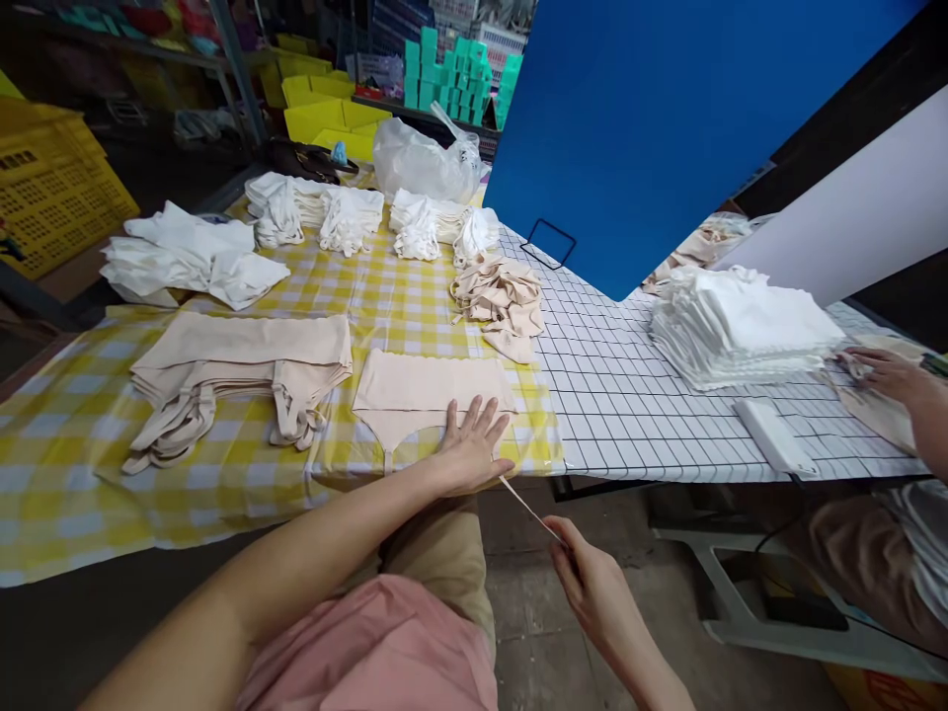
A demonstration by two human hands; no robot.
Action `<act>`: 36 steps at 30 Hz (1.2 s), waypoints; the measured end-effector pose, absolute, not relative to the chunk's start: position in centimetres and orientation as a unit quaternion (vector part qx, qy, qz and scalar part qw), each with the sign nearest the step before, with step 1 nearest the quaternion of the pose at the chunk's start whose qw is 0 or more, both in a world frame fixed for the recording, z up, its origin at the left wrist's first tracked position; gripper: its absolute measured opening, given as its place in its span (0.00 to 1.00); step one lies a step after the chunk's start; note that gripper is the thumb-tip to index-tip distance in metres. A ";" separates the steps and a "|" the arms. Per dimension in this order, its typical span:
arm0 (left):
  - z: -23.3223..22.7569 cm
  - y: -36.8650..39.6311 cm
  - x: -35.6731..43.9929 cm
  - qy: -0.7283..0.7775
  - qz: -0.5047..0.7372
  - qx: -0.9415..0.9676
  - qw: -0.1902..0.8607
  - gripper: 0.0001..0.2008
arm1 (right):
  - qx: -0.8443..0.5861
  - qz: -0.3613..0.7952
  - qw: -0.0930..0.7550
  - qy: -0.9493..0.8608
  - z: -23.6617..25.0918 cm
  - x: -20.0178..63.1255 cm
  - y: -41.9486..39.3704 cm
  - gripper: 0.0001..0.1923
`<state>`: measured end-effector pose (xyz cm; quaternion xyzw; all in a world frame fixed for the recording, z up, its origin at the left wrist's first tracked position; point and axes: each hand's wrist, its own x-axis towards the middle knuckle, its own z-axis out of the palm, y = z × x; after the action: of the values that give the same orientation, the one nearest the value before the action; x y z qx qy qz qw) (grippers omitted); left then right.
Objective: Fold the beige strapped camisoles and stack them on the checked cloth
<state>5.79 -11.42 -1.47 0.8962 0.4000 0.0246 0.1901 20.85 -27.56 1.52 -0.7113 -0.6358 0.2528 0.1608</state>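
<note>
My left hand (472, 446) lies flat, fingers spread, pressing the beige garment (430, 395) at the near edge of the yellow checked cloth (89, 434). My right hand (592, 583), lower right of it, pinches its thin strap (527, 506), pulled taut.

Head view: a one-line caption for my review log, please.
Left hand presses a beige garment flat on the yellow checked cloth while right hand pulls its thin strap.

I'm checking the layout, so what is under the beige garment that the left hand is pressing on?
The beige garment lies flat on a yellow checked tablecloth, with the left hand on its lower right edge. The table itself is covered by cloth.
</note>
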 end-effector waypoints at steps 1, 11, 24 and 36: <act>-1.5 -11.4 5.8 0.400 0.025 0.896 0.190 0.36 | -0.716 0.237 0.137 -0.642 1.8 21.0 -27.7 0.11; -1.6 -11.4 5.9 0.404 0.029 0.893 0.197 0.35 | -0.697 0.168 0.131 -0.685 7.7 22.6 -26.2 0.14; 3.3 -11.5 6.1 0.302 0.185 0.814 0.460 0.27 | -0.656 0.254 0.241 -0.668 11.0 23.2 -19.3 0.10; 5.0 -12.4 7.2 0.318 0.249 0.519 0.753 0.16 | -0.577 0.140 0.208 -0.777 6.5 22.9 -16.7 0.16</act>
<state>7.25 -12.41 4.97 0.5190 0.3177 0.2490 0.7534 22.87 -16.74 6.46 -0.5771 -0.7773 0.1400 0.2077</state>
